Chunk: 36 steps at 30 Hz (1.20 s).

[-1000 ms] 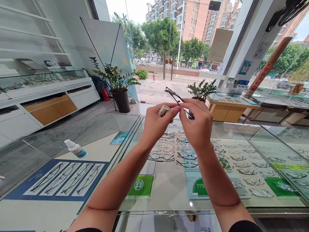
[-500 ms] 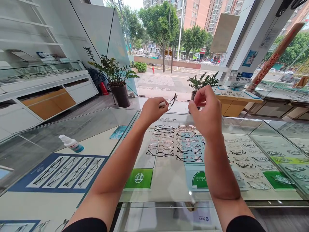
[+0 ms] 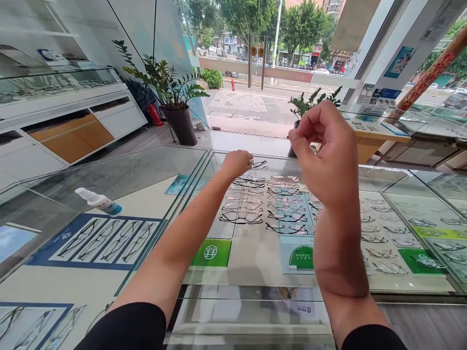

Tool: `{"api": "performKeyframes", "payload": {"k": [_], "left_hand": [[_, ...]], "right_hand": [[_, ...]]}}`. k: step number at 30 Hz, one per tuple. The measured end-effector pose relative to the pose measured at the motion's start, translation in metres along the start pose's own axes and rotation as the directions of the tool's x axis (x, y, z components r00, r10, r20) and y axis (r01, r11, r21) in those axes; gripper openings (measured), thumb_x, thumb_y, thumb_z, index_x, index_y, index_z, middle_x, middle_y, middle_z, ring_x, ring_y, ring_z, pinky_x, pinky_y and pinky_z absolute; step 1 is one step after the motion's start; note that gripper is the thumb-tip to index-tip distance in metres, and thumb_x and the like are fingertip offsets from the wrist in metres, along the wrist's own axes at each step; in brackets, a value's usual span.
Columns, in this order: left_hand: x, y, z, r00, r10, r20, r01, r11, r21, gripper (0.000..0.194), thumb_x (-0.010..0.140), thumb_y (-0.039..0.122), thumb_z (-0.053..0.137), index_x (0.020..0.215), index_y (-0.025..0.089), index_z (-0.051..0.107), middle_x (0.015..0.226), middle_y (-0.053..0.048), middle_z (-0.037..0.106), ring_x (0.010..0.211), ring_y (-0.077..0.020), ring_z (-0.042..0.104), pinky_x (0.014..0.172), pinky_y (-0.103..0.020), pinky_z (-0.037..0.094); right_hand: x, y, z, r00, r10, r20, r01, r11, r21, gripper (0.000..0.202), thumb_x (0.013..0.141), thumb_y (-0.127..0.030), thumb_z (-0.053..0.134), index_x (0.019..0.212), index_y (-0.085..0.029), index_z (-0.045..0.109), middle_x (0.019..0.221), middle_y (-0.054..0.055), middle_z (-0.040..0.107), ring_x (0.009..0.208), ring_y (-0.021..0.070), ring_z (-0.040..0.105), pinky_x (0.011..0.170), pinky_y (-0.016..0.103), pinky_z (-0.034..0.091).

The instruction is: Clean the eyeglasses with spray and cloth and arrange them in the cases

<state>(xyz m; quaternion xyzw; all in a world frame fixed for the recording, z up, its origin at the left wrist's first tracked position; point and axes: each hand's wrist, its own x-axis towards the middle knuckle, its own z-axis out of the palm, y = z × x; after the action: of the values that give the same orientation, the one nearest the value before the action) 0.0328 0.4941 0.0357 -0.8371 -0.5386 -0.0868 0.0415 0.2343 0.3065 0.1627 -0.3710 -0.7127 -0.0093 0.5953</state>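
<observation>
Dark, thin-framed glasses (image 3: pixel 260 165) meet the left hand (image 3: pixel 236 164), grip unclear, beyond neatly laid-out eyeglass rows (image 3: pixel 243 222); the right hand (image 3: pixel 328 170) curls closed, empty.

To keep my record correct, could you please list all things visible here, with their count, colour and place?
Display counters: several, clear glass, foreground
Eyeglasses: too many to count, mostly dark, in rows at counters
Spray bottle: one, white and blue, left counter
Display board: one fully visible, blue, below bottle
Green cards: three, toward the counters' front
Potted plants: two, green, dark pots, beyond counters
Cabinet: one, white and orange-brown, far left
Trees: several, green, outside
Hydrant: one, red, outside
Sleeves: two, black, bottom edge
Left hand: one, bare, beside dark eyeglasses
Right hand: one, bare, curled, raised above counter
</observation>
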Motion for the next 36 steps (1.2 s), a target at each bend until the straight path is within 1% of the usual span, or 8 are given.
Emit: {"api": "performKeyframes", "payload": {"k": [4, 8, 15, 21, 25, 29, 33, 36], "left_hand": [[0.0, 0.002, 0.008, 0.999, 0.014, 0.048, -0.015, 1.0, 0.021, 0.026, 0.099, 0.025, 0.056, 0.094, 0.02, 0.081, 0.111, -0.013, 0.082, 0.098, -0.0288, 0.073, 0.076, -0.034, 0.045], [0.0, 0.003, 0.014, 0.997, 0.024, 0.074, -0.026, 0.999, 0.033, 0.027, 0.097, 0.024, 0.056, 0.096, 0.019, 0.083, 0.11, -0.015, 0.081, 0.1, -0.0305, 0.073, 0.08, -0.036, 0.048], [0.002, 0.004, 0.024, 0.996, 0.016, 0.089, -0.016, 1.0, 0.005, 0.03, 0.099, 0.025, 0.054, 0.096, 0.018, 0.083, 0.114, -0.016, 0.081, 0.102, -0.0302, 0.072, 0.082, -0.037, 0.048], [0.001, 0.005, 0.026, 0.994, 0.021, 0.108, -0.019, 1.0, -0.018, 0.03, 0.101, 0.025, 0.055, 0.1, 0.017, 0.084, 0.115, -0.016, 0.079, 0.102, -0.0297, 0.072, 0.084, -0.037, 0.051], [-0.001, 0.005, 0.025, 0.995, 0.048, 0.083, -0.045, 0.998, -0.031, 0.032, 0.102, 0.023, 0.053, 0.098, 0.018, 0.084, 0.128, -0.016, 0.077, 0.116, -0.0317, 0.068, 0.089, -0.038, 0.055], [0.001, 0.002, 0.027, 0.99, 0.111, 0.09, -0.108, 0.993, -0.042, 0.029, 0.103, 0.023, 0.056, 0.102, 0.018, 0.084, 0.136, -0.013, 0.077, 0.13, -0.0344, 0.061, 0.1, -0.041, 0.055], [0.003, 0.0, 0.03, 0.987, 0.114, 0.116, -0.105, 0.991, -0.076, 0.027, 0.105, 0.034, 0.061, 0.104, 0.019, 0.083, 0.132, -0.012, 0.08, 0.135, -0.0372, 0.059, 0.102, -0.041, 0.054], [0.004, 0.0, 0.031, 0.989, 0.093, 0.119, -0.083, 0.993, -0.084, 0.026, 0.102, 0.032, 0.061, 0.099, 0.019, 0.083, 0.116, -0.014, 0.083, 0.134, -0.0395, 0.058, 0.096, -0.042, 0.055]], "right_hand": [[0.001, -0.003, 0.0, 1.0, -0.005, -0.012, 0.006, 0.999, 0.046, 0.025, 0.098, -0.015, 0.074, 0.09, -0.028, 0.055, 0.086, -0.003, 0.063, 0.079, 0.0166, 0.064, 0.076, 0.034, 0.057], [0.0, -0.005, 0.0, 1.0, 0.019, 0.006, -0.019, 0.997, 0.078, 0.027, 0.096, -0.015, 0.079, 0.089, -0.029, 0.057, 0.088, -0.003, 0.065, 0.081, 0.018, 0.067, 0.077, 0.036, 0.061], [-0.002, -0.009, 0.0, 0.994, 0.073, 0.086, -0.079, 0.995, 0.067, 0.017, 0.101, -0.02, 0.074, 0.093, -0.031, 0.064, 0.096, 0.002, 0.072, 0.094, 0.0248, 0.074, 0.086, 0.042, 0.065], [-0.002, -0.01, 0.0, 0.994, 0.069, 0.081, -0.076, 0.993, 0.088, 0.016, 0.1, -0.018, 0.073, 0.093, -0.031, 0.066, 0.096, 0.002, 0.073, 0.089, 0.0225, 0.072, 0.086, 0.042, 0.067], [-0.002, -0.01, 0.001, 0.996, 0.053, 0.075, -0.059, 0.995, 0.086, 0.017, 0.099, -0.016, 0.072, 0.092, -0.03, 0.065, 0.094, 0.0, 0.071, 0.086, 0.0195, 0.07, 0.084, 0.038, 0.066], [-0.003, -0.011, 0.001, 0.995, 0.058, 0.081, -0.065, 0.994, 0.087, 0.016, 0.098, -0.016, 0.072, 0.092, -0.03, 0.067, 0.095, 0.001, 0.071, 0.088, 0.0206, 0.071, 0.085, 0.039, 0.067], [-0.003, -0.01, 0.001, 0.994, 0.062, 0.087, -0.07, 0.993, 0.098, 0.014, 0.099, -0.019, 0.073, 0.093, -0.031, 0.068, 0.096, 0.001, 0.072, 0.09, 0.0219, 0.072, 0.087, 0.041, 0.068], [-0.003, -0.009, 0.001, 0.993, 0.063, 0.1, -0.071, 0.994, 0.087, 0.011, 0.099, -0.021, 0.074, 0.095, -0.03, 0.07, 0.095, 0.003, 0.072, 0.091, 0.0231, 0.072, 0.087, 0.042, 0.069]]}}
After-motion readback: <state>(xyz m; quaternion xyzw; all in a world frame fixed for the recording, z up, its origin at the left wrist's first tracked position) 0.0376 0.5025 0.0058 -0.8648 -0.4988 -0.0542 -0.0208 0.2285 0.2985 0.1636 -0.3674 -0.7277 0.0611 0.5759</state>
